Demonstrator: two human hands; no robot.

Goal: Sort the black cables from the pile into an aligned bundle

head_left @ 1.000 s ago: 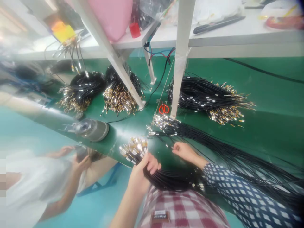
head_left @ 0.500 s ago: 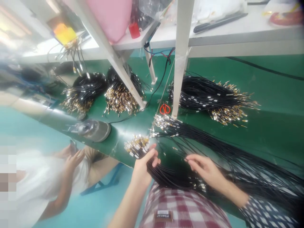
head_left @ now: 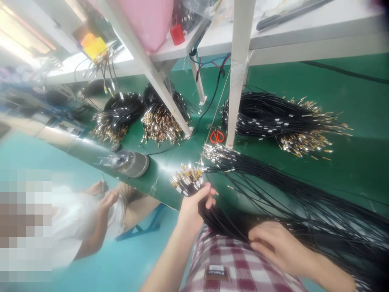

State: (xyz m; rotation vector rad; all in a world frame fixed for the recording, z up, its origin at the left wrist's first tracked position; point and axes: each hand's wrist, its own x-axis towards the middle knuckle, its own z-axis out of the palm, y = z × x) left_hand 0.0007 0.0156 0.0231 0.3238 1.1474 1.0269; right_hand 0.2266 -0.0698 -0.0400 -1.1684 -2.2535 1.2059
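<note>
My left hand (head_left: pixel 196 205) is closed around a bundle of black cables (head_left: pixel 217 221) near their gold and white tipped ends (head_left: pixel 187 178), which fan out above the thumb. My right hand (head_left: pixel 275 243) is lower and to the right, over the black cables by the checked cloth on my lap; its fingers are curled at the bundle, and what they pinch is hidden. A long spread of black cables (head_left: pixel 282 182) runs from silver-tipped ends beyond my left hand to the right edge.
Red-handled scissors (head_left: pixel 217 136) lie beside a white shelf post (head_left: pixel 236 89). Coiled cable bundles (head_left: pixel 261 113) rest behind, more at the left. A grey motor-like device (head_left: pixel 132 163) stands near the edge. A seated person (head_left: pixel 69 219) is at the left.
My right hand has moved down from the spread cables to the bundle by my lap. My left hand keeps its hold. The view has shifted slightly, and the seated person's hands have moved apart.
</note>
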